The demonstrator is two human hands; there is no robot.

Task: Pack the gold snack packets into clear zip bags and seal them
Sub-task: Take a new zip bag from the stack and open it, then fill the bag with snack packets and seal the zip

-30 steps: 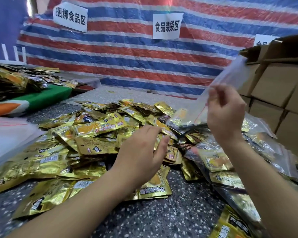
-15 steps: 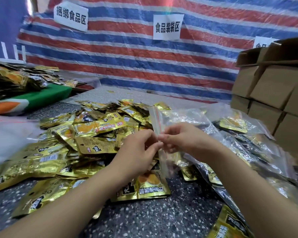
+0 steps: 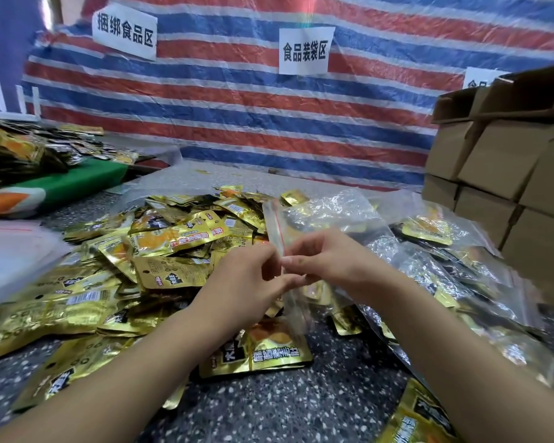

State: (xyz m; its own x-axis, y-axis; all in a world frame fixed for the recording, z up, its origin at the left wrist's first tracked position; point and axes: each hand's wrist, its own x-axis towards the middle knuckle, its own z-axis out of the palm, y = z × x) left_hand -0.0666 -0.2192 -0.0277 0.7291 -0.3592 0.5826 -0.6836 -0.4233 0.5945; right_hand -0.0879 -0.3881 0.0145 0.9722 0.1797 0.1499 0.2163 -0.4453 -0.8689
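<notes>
Gold snack packets (image 3: 160, 251) lie heaped on the speckled worktop (image 3: 333, 394) beside a clear red-zipped bag (image 3: 304, 219) held upright.

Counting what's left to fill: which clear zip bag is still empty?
The clear zip bag with the red strip, pinched by the left hand and right hand; the filled bags lie at the right.

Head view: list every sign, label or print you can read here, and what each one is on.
"捆绑食品区": white paper sign on the striped tarp, left.
"食品装袋区": white paper sign on the tarp, centre.
Third white sign at right: cut off by the cardboard boxes, unreadable.
Gold snack packets: print upside down or blurred, unreadable.
Clear zip bag: no text, only a red line.
</notes>
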